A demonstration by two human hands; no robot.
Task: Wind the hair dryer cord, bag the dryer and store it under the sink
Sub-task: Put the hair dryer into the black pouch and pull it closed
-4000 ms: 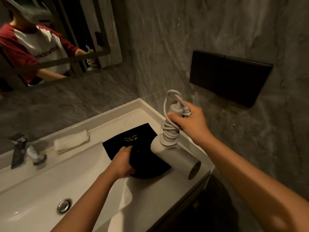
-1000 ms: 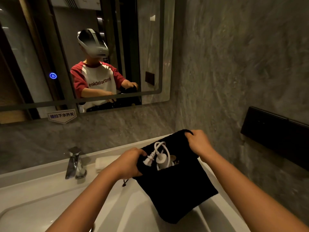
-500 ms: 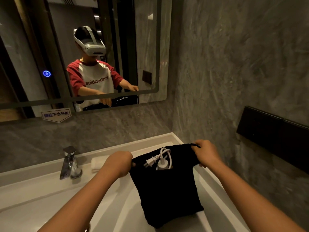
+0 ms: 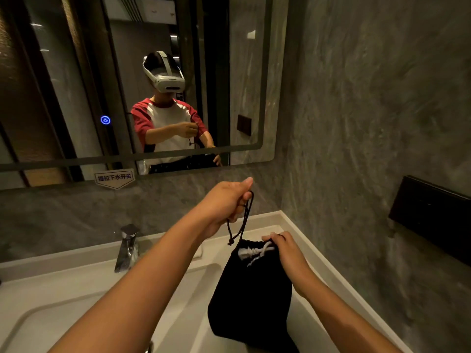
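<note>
A black drawstring bag [image 4: 251,296] hangs over the right side of the white sink [image 4: 76,289]. Its mouth is gathered narrow. White cord coils [image 4: 254,252] of the hair dryer show at the opening; the dryer body is hidden inside. My right hand [image 4: 285,250] pinches the bag's mouth at its right edge. My left hand [image 4: 226,200] is raised above and left of the bag, fist closed on the black drawstring [image 4: 243,220], which runs taut down to the mouth.
A chrome tap [image 4: 127,248] stands at the back of the sink. The mirror [image 4: 127,85] above reflects a person in a headset. A grey stone wall [image 4: 369,123] rises on the right with a black panel [image 4: 433,215] on it.
The bag's mouth was wide open between both hands; now my left hand has lifted with the drawstring and the mouth has drawn nearly closed. The plug no longer shows.
</note>
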